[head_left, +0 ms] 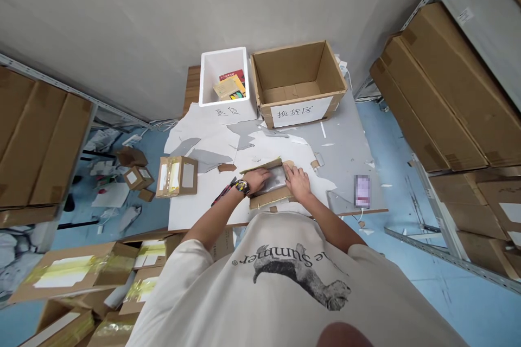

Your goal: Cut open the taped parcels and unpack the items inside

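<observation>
An opened cardboard box [271,198] lies at the near edge of the table, its flaps folded out. Shiny clear plastic [277,180] shows inside it; what the plastic covers is hard to make out. My left hand [257,180], with a watch on the wrist, reaches into the box from the left, fingers bent down and their tips hidden. At the box's right end, my right hand [298,181] grips the cardboard wall, fingers over the edge. Left of these stands a closed, taped carton [177,176]. A dark pen-like thing [223,193] lies beside my left wrist.
A white foam box [203,78] with several packets and a larger open carton [340,84] stand at the back. A phone [362,191] lies on the right of the table. Torn paper covers the tabletop [183,211]. Taped cartons [73,271] and loaded shelves [448,92] flank me.
</observation>
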Demonstrator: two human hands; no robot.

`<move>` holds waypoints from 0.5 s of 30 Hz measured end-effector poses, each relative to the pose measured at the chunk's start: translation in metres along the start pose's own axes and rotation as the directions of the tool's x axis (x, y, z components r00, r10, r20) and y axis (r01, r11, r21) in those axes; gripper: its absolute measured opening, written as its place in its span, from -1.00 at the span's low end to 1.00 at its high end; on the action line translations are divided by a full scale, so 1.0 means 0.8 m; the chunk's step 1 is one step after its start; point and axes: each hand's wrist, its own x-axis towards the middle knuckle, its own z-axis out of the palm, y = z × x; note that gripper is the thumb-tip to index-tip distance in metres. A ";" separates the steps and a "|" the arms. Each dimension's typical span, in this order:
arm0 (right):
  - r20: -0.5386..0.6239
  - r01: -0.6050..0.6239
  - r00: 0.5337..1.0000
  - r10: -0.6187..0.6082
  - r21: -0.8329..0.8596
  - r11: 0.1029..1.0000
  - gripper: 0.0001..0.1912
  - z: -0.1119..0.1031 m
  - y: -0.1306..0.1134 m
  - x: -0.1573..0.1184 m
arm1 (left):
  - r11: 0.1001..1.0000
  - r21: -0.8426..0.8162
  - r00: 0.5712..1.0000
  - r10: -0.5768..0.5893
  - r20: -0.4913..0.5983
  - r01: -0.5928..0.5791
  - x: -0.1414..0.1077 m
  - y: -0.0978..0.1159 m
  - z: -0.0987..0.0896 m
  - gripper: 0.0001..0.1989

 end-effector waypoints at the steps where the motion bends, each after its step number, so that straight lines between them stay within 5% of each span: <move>1: -0.010 0.031 0.999 -0.031 -0.003 1.000 -0.22 -0.001 0.001 -0.002 | 1.000 0.003 1.000 0.012 -0.005 -0.012 -0.007 -0.006 -0.002 -0.28; 5: -0.059 0.237 0.969 -0.238 -0.024 0.971 -0.23 -0.002 0.008 -0.006 | 0.996 0.025 0.996 -0.084 -0.028 0.085 -0.035 -0.032 0.000 0.06; 9: -0.098 0.224 0.969 -0.228 -0.049 0.973 -0.25 -0.007 0.021 -0.002 | 0.977 0.023 0.976 -0.211 0.050 0.210 -0.057 -0.044 0.017 0.50; 15: -0.036 0.280 0.959 -0.283 -0.059 0.958 -0.24 -0.007 0.027 0.015 | 0.977 0.065 0.979 -0.205 0.003 0.204 -0.079 -0.027 0.052 0.64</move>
